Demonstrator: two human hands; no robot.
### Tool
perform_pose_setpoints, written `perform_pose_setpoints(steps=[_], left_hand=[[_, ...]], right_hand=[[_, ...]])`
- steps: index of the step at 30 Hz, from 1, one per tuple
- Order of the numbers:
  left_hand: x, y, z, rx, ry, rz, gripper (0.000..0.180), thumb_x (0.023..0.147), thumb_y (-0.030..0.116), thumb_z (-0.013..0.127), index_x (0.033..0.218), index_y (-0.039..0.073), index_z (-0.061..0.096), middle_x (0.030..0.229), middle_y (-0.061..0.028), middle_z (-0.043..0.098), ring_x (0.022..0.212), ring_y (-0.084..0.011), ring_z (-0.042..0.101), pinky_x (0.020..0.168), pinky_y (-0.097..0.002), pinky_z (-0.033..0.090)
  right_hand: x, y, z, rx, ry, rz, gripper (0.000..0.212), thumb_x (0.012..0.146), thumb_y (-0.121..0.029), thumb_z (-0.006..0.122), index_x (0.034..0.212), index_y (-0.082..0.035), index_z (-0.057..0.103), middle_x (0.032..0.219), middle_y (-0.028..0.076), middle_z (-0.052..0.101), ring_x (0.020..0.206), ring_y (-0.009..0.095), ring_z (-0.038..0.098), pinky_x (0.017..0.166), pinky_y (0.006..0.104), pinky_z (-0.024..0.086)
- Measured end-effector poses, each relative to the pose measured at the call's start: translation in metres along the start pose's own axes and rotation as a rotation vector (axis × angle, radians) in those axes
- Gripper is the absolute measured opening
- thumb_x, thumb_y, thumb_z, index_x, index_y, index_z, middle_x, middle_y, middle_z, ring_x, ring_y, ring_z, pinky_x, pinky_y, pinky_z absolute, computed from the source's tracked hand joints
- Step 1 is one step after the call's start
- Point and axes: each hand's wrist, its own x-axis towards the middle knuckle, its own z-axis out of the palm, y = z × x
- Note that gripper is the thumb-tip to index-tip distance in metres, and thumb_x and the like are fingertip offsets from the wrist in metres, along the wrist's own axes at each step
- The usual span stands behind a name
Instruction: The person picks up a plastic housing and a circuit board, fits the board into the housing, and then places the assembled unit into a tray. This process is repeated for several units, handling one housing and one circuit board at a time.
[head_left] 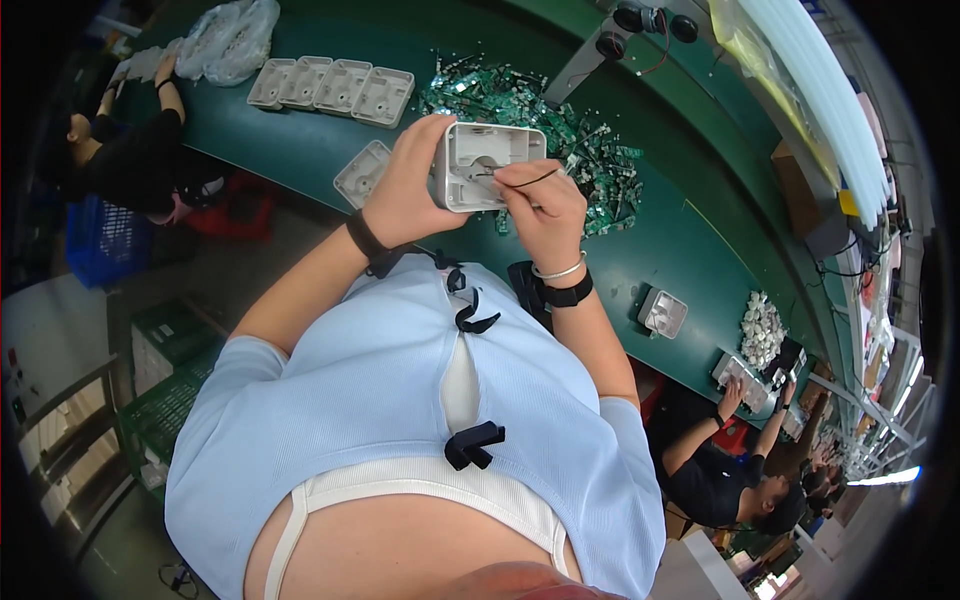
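My left hand (404, 188) grips a white plastic housing (512, 143) by its left side, holding it above the green bench with its open, compartmented inside facing me. At the housing's lower right, my right hand (550, 208) has thumb and fingers pinched together on a thin dark wire (541, 179). One end of the wire sticks out to the right past the fingers; where the other end goes inside the housing is hard to see. Just behind the housing lies a heap of small green circuit boards (595, 165).
A row of several similar white housings (340, 90) stands at the back left, near clear plastic bags (228, 40). One housing (362, 174) lies left of my hands, another (662, 313) to the right. Co-workers sit at the bench's left (130, 155) and right (735, 480).
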Motion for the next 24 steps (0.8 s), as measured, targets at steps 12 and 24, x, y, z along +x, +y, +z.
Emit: perform_pose_setpoints(steps=[12, 24], left_hand=[[0.008, 0.009, -0.009, -0.093, -0.03, 0.012, 0.097, 0.064, 0.013, 0.085, 0.147, 0.005, 0.036, 0.146, -0.0194, 0.042, 0.136, -0.0418, 0.045, 0.113, -0.0442, 0.04], [0.006, 0.014, -0.014, -0.067, -0.033, 0.059, 0.094, 0.067, 0.009, 0.082, 0.148, 0.007, 0.035, 0.146, -0.0198, 0.04, 0.131, -0.0433, 0.05, 0.104, -0.0435, 0.048]], right_hand=[[0.006, -0.002, 0.017, -0.063, -0.088, -0.134, 0.019, 0.079, 0.005, 0.077, 0.094, -0.006, 0.075, 0.095, 0.007, 0.075, 0.084, 0.027, 0.069, 0.073, 0.035, 0.055], [0.0, -0.008, 0.032, -0.081, -0.05, -0.071, 0.015, 0.08, 0.002, 0.077, 0.091, -0.008, 0.071, 0.093, 0.009, 0.072, 0.083, 0.027, 0.068, 0.071, 0.0358, 0.053]])
